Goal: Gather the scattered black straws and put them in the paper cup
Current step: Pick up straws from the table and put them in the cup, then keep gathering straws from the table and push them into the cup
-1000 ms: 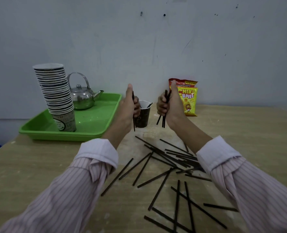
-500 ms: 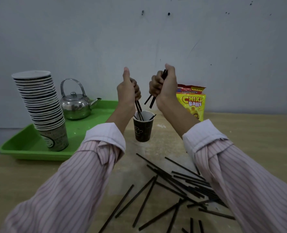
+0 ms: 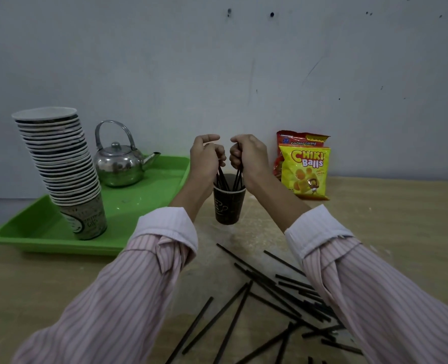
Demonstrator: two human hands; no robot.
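A dark paper cup [image 3: 227, 206] stands upright on the wooden table [image 3: 47, 290], with black straws poking out of its mouth. Both hands hover just above its rim. My left hand [image 3: 207, 158] is closed around a few black straws [image 3: 221, 177] whose lower ends are inside the cup. My right hand [image 3: 246, 156] grips another few straws [image 3: 238, 178] that also reach down into the cup. Several loose black straws [image 3: 270, 292] lie scattered on the table in front of the cup, partly hidden under my right sleeve.
A green tray [image 3: 41, 232] at the left holds a tall leaning stack of paper cups [image 3: 60, 166] and a steel kettle [image 3: 119, 164]. Two snack bags [image 3: 304, 166] stand to the right of the cup against the grey wall.
Both hands have come down and together over the cup, and the straws that they held above it now dip into it. The camera has tilted up a little.
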